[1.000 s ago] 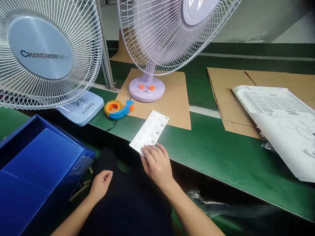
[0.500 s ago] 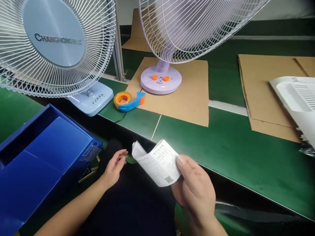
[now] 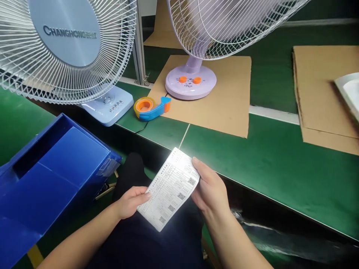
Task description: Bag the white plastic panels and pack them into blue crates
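Note:
Between my hands, above my lap, is a white printed paper sheet (image 3: 170, 188) with tables and several QR codes. It is spread nearly flat and tilted. My left hand (image 3: 134, 201) pinches its lower left edge, thumb on top. At its right edge, my right hand (image 3: 211, 183) grips it with the thumb on the front and the fingers behind. Beyond the sheet, on the green bench (image 3: 276, 168), lies a blue and orange tape dispenser (image 3: 153, 109) with a roll of tape.
A light-blue fan (image 3: 64, 33) stands at the left, and a lilac fan (image 3: 191, 80) rests on a cardboard sheet (image 3: 224, 112). A blue box (image 3: 61, 164) is at my left. More cardboard (image 3: 325, 93) and a white plastic part (image 3: 352, 89) lie at the right.
The paper has gone from curled and folded in my right hand to spread out. My left hand has moved to it and taken hold of its left edge. The view has shifted slightly.

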`<state>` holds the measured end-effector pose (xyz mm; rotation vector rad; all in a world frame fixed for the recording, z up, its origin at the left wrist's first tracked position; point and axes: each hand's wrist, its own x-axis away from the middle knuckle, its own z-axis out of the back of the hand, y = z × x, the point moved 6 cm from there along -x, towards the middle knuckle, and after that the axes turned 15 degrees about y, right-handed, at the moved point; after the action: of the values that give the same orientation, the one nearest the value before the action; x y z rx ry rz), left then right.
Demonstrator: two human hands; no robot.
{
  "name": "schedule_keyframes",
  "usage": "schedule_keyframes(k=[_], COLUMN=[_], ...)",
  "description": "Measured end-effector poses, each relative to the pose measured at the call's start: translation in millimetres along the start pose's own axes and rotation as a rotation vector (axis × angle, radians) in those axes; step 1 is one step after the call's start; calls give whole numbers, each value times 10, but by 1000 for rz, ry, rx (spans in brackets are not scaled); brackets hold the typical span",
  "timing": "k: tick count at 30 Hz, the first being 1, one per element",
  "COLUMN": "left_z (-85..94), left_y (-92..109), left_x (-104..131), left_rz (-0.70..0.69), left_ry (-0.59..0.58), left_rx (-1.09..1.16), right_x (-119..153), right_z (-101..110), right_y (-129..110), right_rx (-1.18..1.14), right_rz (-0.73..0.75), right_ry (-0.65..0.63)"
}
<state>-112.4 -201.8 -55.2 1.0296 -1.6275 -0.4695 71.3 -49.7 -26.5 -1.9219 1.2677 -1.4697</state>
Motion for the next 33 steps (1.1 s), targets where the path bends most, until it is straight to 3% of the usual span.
schedule_keyframes(k=[4, 13, 19, 22, 27, 33], left_z=[31, -17, 52, 100, 124, 222], left_y=[0, 200, 202, 184, 313, 478], left_x=[67, 69, 83, 114, 171, 233], left_rz=[47, 10, -20, -14, -122, -209], left_ry=[13, 173, 245, 203, 104, 156], left_rx=[12, 92, 62, 40, -119, -495], right_x=[1, 150, 161, 133, 190, 307], right_z=[-1, -167, -156, -126, -190, -273], right_y=[68, 270, 411, 421, 435, 543], right_rx=[-97, -4, 56, 46, 74, 262], right_rz=[-76, -142, -193, -181, -224, -230], right_ry=[42, -179, -164, -130, -227, -430])
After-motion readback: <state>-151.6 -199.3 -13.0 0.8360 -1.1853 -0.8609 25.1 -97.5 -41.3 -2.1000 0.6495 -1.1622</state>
